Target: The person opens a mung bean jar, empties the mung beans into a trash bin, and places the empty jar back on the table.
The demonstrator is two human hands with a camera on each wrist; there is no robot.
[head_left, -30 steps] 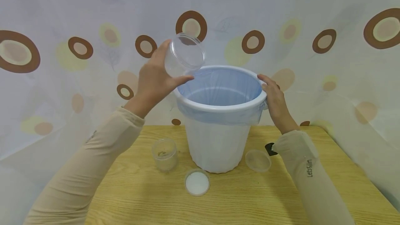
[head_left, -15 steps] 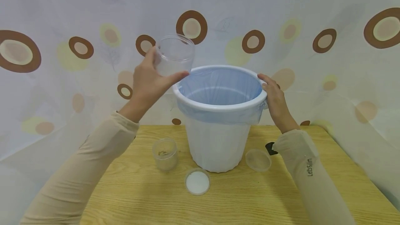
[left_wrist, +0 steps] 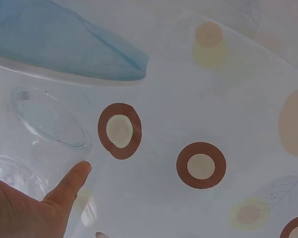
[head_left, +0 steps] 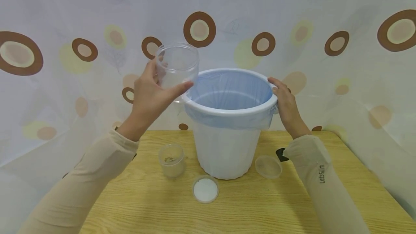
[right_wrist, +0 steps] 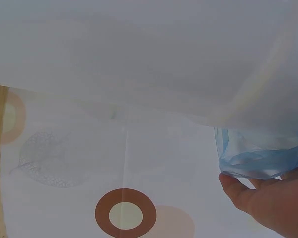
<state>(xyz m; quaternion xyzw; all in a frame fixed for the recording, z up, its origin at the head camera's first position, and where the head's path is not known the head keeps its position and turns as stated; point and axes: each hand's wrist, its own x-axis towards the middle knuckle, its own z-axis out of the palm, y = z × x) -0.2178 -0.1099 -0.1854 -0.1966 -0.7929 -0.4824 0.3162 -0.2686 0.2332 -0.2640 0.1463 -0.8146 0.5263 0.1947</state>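
My left hand point(head_left: 146, 91) holds a clear plastic jar point(head_left: 178, 69) by its side, beside the left rim of a white bin. The jar's mouth faces up and it looks empty. In the left wrist view the thumb lies against the clear jar point(left_wrist: 49, 116). The white bin point(head_left: 224, 147) stands upright, lined with a pale blue bag point(head_left: 227, 122) folded over its rim. My right hand point(head_left: 287, 107) grips the bin's right rim. In the right wrist view its fingers touch the blue bag point(right_wrist: 263, 158); some are partly hidden.
On the wooden table point(head_left: 156, 208), a clear jar with some pale contents point(head_left: 172, 161) stands left of the bin. A round dish with something white point(head_left: 205, 190) lies in front. To the right lie a clear lid point(head_left: 268, 167) and a small black piece point(head_left: 281, 154). A patterned sheet point(head_left: 123, 6) hangs behind.
My left hand has drawn the jar left and down, away from over the bin. The jar has turned from tipped towards the bin to nearly upright. The right hand stays put.
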